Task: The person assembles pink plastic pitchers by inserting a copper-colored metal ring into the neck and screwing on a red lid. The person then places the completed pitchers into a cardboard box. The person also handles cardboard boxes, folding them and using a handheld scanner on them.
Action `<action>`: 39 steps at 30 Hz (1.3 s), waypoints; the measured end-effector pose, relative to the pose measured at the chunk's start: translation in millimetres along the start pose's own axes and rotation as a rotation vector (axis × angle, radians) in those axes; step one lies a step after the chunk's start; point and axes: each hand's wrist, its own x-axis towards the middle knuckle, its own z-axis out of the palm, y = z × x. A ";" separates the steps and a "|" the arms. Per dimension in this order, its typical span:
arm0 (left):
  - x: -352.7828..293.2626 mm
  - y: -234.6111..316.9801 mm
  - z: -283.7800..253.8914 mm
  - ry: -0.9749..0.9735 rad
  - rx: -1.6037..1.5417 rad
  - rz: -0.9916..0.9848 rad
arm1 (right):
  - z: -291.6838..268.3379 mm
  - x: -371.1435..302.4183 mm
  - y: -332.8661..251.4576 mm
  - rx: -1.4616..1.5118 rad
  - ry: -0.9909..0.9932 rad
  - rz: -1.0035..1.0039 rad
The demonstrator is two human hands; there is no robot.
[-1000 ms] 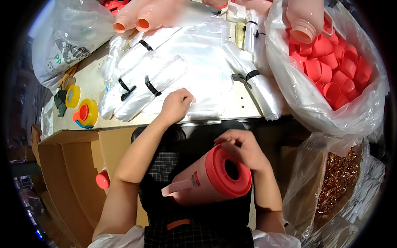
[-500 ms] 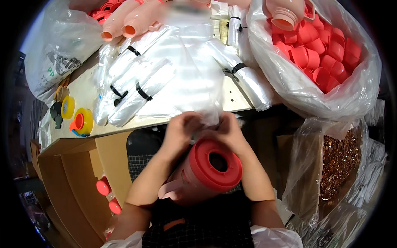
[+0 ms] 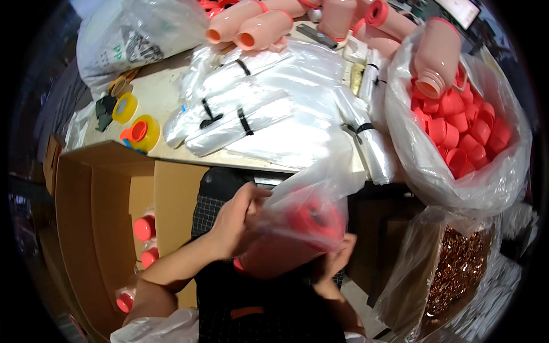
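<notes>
A pink jug with a red ring-shaped end lies tilted across my lap. A clear plastic bag is drawn over its red end, and the film blurs what lies beneath. My left hand is closed on the bag's edge at the jug's left side. On the other side, my right hand curls its fingers around the lower right edge of the bag, close against the jug. The jug's handle is mostly hidden.
Bundles of clear bags tied with black bands lie on the table, beside yellow tape rolls. Pink jugs lie behind. At right stands a sack of red cups; below it, copper-coloured ties. A cardboard box holds red-capped bottles.
A clear bag has come off the table stack and now covers the jug's red end. My hands have parted to either side of the jug. The view has shifted left.
</notes>
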 end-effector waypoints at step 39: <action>-494.2 -190.6 -58.4 1.256 0.350 -1.222 | 396.4 329.9 -45.3 -0.882 -0.225 -1.447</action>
